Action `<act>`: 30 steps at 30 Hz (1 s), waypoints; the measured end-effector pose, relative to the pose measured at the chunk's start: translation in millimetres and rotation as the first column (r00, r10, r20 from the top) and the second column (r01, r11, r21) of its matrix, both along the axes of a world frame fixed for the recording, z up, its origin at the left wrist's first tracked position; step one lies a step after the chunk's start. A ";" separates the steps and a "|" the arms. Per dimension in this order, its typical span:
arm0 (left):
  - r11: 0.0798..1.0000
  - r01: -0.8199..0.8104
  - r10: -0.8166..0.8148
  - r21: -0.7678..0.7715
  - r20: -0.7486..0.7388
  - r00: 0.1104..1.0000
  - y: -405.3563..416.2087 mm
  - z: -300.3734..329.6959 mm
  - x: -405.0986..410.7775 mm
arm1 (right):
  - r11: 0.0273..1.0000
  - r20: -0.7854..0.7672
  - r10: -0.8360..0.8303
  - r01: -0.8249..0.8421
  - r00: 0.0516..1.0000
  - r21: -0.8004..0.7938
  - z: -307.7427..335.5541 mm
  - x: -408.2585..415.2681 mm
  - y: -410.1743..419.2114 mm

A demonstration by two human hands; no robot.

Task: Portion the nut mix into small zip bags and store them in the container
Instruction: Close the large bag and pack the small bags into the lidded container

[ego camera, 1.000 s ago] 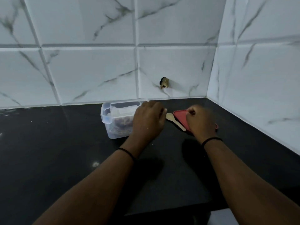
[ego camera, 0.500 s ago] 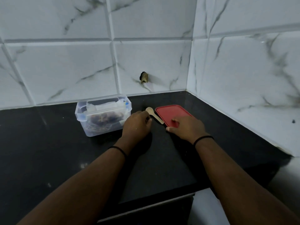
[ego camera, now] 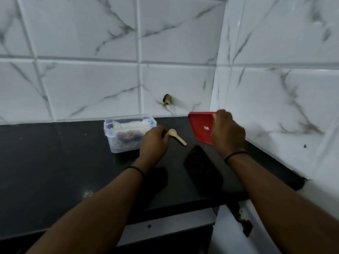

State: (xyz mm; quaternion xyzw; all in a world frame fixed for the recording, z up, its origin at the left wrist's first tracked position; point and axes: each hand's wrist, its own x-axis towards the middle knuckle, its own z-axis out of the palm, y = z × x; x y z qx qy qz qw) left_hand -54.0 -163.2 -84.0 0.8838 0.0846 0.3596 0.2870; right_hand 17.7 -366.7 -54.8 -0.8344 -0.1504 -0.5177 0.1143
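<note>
A clear plastic container [ego camera: 117, 143] stands open on the black counter, with dark nut mix low inside and pale zip bags [ego camera: 128, 124] lying on top. My right hand [ego camera: 227, 132] grips the red lid [ego camera: 200, 126] by its right edge and holds it tilted above the counter. Just right of the container, my left hand [ego camera: 154, 143] rests on the counter with curled fingers that hold nothing. A small wooden spoon [ego camera: 177, 136] lies by its fingertips, between the two hands.
The black counter [ego camera: 55, 162] runs left and ends at a front edge near me. White marble-look tiles [ego camera: 88, 88] close off the back and the right side, meeting in a corner behind the lid. A small dark fitting [ego camera: 167, 100] sticks out of the back wall.
My right hand has lifted the red lid off the counter and tilted it up. My left hand has stayed beside the spoon and the container.
</note>
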 end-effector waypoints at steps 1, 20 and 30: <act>0.999 0.000 0.002 -0.039 0.028 1.000 0.6 6.5 -2.3 | 0.998 0.048 0.036 -0.038 0.998 0.045 10.5 -5.8 5.8; 0.718 -0.230 0.429 -0.656 0.158 0.890 113.3 68.1 -26.3 | 0.479 -0.195 0.829 -0.485 0.525 0.732 30.9 -22.2 162.6; 0.846 -0.462 0.463 -0.267 -0.061 0.884 162.8 33.1 -10.8 | 0.603 -0.325 0.741 -0.369 0.588 0.707 -14.9 18.4 203.8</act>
